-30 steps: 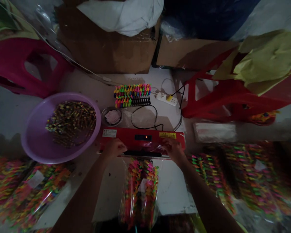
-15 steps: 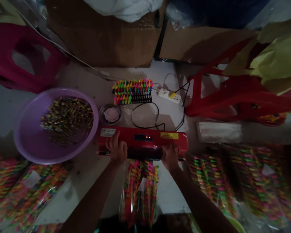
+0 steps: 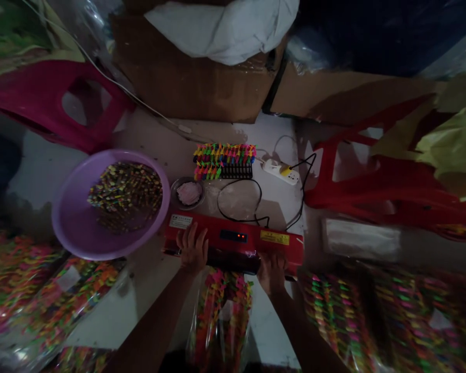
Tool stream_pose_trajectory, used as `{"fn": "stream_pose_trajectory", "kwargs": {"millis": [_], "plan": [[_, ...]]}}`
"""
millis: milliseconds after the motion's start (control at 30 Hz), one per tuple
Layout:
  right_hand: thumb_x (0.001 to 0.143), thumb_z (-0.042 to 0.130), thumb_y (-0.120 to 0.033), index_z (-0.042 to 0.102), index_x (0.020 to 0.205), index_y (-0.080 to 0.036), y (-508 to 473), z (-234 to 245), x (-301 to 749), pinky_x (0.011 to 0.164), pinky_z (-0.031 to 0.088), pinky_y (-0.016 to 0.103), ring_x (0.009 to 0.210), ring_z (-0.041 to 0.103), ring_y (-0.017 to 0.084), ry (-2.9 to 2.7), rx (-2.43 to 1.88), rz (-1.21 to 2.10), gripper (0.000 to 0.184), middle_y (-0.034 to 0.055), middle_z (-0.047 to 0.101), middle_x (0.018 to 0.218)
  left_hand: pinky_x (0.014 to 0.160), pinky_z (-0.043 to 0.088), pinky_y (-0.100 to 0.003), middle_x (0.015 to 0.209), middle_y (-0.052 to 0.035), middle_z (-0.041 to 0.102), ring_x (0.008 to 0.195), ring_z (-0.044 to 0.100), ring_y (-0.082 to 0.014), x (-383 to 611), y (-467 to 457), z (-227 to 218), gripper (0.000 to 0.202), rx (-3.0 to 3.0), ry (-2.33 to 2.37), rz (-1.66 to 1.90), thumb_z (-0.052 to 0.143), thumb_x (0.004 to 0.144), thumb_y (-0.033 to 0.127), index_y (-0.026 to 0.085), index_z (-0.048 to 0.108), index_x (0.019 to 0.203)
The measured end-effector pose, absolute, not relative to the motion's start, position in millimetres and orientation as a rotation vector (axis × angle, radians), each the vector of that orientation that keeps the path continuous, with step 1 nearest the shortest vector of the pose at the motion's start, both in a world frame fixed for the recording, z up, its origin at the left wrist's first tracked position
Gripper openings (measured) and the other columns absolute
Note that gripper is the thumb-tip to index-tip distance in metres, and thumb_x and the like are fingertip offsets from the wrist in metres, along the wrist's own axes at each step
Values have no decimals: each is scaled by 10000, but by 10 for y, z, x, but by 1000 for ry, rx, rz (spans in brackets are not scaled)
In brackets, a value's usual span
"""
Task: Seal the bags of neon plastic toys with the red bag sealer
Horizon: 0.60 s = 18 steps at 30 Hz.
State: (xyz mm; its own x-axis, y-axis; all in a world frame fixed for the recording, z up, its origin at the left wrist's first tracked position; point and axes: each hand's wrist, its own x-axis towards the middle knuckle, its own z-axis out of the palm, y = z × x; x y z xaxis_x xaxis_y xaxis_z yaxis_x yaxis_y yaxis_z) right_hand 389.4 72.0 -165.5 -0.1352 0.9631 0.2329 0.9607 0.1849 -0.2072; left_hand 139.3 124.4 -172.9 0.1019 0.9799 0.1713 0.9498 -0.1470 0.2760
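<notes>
A long red bag sealer (image 3: 213, 230) with two small lit lights on its display lies crosswise in front of me. My left hand (image 3: 194, 251) rests on its left part, fingers spread over the top. At the right end, my right hand (image 3: 272, 269) has its fingers bent over the front edge of the sealer. Between my forearms lies a clear plastic bag (image 3: 222, 326) of bright toy pieces, with a small white paper inside. The far end of this bag meets the sealer's front; whether it is clamped there is hidden.
To the left stands a purple basin (image 3: 68, 223) of small sticks. Behind the sealer are a small bowl (image 3: 189, 192), a black rack (image 3: 236, 171) with colourful toys and a white power strip (image 3: 281, 172). Stools (image 3: 334, 178), cardboard boxes (image 3: 202, 93) and filled bags (image 3: 341, 311) surround the spot.
The view has tilted, so the sealer, basin and rack appear lower and mostly farther right. Both hands stay at the same places on the sealer.
</notes>
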Motion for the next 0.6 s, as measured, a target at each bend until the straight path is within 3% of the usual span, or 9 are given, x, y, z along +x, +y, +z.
{"fn": "stream_pose_trajectory", "kwargs": {"millis": [400, 600], "plan": [[741, 457, -71, 600, 981, -187, 754, -1671, 3906, 879, 325, 429, 952, 411, 253, -2168, -1906, 94, 303, 80, 538, 865, 1056, 205, -540, 1366, -165, 447, 1268, 369, -314, 1448, 1326, -1679, 397, 2221, 2000, 444, 447, 868, 298, 179, 549, 1233], [770, 432, -187, 618, 895, -181, 955, -1456, 4027, 815, 346, 423, 841, 456, 247, -1982, -2043, 175, 224, 81, 572, 801, 1076, 229, -508, 1391, -182, 376, 1311, 307, -297, 1376, 1183, -1293, 505, 1915, 2066, 836, 482, 853, 383, 153, 448, 1301]]}}
